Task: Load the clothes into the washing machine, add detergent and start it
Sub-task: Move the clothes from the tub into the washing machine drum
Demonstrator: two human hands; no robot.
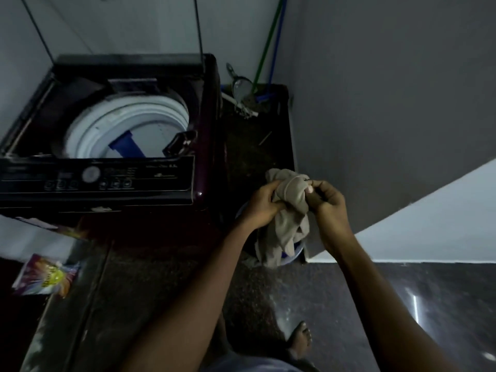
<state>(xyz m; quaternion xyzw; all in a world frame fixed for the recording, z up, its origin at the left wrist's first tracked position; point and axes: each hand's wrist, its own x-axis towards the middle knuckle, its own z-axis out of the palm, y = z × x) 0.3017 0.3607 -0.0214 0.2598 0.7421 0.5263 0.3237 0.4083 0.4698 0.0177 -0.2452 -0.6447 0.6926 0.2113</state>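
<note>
From the head camera I see both hands meeting right of the frame's centre, bunching a beige garment (291, 208). My left hand (264, 204) has its fingers curled into the cloth on one side; my right hand (326, 201) pinches the top fold between thumb and fingertips. The cloth hangs down over a blue-rimmed bucket (298, 252) on the dark floor. In the upper left of the frame stands the top-loading washing machine (107, 146), lid raised, its white drum (128, 124) open, well apart from the garment. A colourful detergent packet (47, 275) lies at the lower left. Green and blue broom handles (268, 47) lean in the upper corner.
</note>
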